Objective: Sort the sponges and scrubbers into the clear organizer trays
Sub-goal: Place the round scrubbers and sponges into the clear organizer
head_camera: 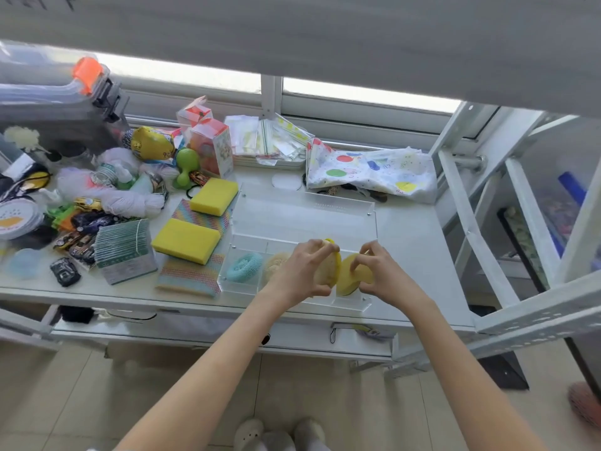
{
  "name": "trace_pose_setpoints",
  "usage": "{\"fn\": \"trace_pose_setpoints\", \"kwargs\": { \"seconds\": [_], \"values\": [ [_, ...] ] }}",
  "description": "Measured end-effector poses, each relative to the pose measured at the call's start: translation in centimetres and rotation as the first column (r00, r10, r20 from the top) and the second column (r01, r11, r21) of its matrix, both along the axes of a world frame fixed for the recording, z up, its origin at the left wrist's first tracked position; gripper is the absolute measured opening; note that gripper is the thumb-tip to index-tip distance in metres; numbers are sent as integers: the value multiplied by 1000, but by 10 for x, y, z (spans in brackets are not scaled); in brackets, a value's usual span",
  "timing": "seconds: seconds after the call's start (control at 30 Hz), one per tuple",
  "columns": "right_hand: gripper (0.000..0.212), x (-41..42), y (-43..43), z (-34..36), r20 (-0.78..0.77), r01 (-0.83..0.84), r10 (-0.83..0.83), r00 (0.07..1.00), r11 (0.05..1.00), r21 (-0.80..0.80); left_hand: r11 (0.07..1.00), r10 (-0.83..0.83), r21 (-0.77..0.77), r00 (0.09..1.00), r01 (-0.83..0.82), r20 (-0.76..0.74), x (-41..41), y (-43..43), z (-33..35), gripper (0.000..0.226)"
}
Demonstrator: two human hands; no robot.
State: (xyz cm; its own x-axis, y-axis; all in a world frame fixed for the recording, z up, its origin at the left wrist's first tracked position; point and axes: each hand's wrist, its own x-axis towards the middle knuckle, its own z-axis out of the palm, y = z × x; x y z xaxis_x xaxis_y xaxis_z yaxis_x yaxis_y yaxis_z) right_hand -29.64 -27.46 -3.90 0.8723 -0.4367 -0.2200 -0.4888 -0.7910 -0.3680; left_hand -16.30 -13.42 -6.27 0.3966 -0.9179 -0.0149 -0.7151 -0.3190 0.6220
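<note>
A person stood at a white bench point(406, 255) by a window, both hands working over a clear organizer tray point(302, 222) near the front edge. The left hand point(305, 268) had its fingers closed around a round yellow-rimmed sponge point(330, 268) held on edge, and the right hand point(380, 271) pinched a second round yellow sponge point(349, 275) between closed fingers, the two sponges almost touching above the tray's right-hand near compartments. The sorting looked partly done: a teal mesh ring scrubber point(244, 266) sat in the leftmost near compartment, and a pale beige scrubber point(276, 262) lay in the one beside it, partly hidden by the left hand. The tray's long far compartment appeared empty. Still outside, to the left of the tray, lay two rectangular yellow sponges point(187, 240) and point(213, 196), resting on rainbow-striped cloth pads point(192, 275). By this judgement, roughly half the items remained to be placed. Toys and packets crowded the far left.
</note>
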Motion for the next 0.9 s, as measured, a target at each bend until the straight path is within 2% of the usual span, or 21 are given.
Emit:
{"fn": "trace_pose_setpoints", "kwargs": {
  "seconds": [0.1,0.2,0.47,0.7,0.8,0.9],
  "values": [
    [24,-2,-2,2,32,4,-6,999,999,38,1000,-15,8,996,15,90,1,-1,-1,71],
    [24,2,0,1,13,-19,19,1000,1000,5,999,-17,30,994,14,105,-1,-2,-6,65],
    [22,3,-2,1,6,-45,45,999,999,-12,996,-53,68,998,55,-42,5,-4,-4,60],
    [24,13,5,10,-121,-81,50,991,962,-262,975,-120,179,989,134,-83,5,-1,5,67],
    [25,24,14,24,-41,-34,22,999,954,-299,979,-105,163,987,124,-123,12,6,20,61],
    [22,49,33,41,70,-10,29,997,965,-261,988,-35,146,995,48,-93,25,18,39,42]
  ]
}}
